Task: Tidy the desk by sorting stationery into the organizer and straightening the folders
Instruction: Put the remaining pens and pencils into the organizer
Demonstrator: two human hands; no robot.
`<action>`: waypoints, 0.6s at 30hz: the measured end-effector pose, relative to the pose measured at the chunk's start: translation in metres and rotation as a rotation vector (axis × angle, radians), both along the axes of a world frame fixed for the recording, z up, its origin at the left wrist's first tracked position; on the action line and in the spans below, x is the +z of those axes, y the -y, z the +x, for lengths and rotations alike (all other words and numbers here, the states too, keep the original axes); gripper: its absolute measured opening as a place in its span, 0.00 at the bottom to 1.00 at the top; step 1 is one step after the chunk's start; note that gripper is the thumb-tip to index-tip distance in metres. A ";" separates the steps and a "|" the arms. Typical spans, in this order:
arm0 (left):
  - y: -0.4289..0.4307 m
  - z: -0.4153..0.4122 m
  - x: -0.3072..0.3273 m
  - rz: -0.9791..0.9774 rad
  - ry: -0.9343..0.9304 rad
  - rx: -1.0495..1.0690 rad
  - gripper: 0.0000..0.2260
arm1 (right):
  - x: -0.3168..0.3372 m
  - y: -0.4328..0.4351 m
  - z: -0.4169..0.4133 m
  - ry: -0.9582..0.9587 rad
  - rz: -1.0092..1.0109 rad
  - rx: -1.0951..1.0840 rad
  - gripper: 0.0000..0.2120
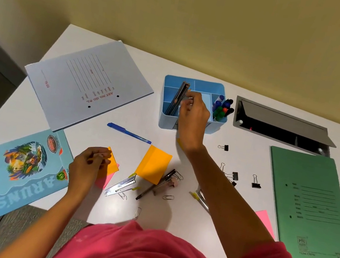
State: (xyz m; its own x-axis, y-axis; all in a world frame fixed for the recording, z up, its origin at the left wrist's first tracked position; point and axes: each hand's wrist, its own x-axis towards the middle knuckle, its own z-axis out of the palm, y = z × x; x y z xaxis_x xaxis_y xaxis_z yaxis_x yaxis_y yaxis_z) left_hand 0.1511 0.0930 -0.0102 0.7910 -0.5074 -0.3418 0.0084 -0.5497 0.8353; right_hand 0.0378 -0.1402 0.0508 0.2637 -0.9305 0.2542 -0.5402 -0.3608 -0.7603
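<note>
- Head view: R hand over blue organizer, fingers bunched beside pencils; grip unclear.
- L hand pinches orange sticky pad, well apart from organizer.

Soft, even indoor light from above — white rectangular desk top reads bright throughout. Faint diffuse shadow lies on it beside the right forearm. Right hand slightly blurred; overall detail soft. Wide-angle bending — desk edges splay toward the frame corners.
</note>
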 end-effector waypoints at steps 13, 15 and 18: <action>0.014 -0.013 -0.004 -0.054 -0.107 -0.095 0.11 | -0.040 -0.083 -0.099 -0.486 0.304 0.580 0.12; 0.016 -0.014 -0.006 -0.044 -0.114 -0.116 0.11 | -0.052 -0.094 -0.108 -0.603 0.241 0.669 0.16; 0.017 -0.015 -0.005 -0.041 -0.116 -0.125 0.12 | -0.067 -0.099 -0.115 -0.671 0.180 0.727 0.18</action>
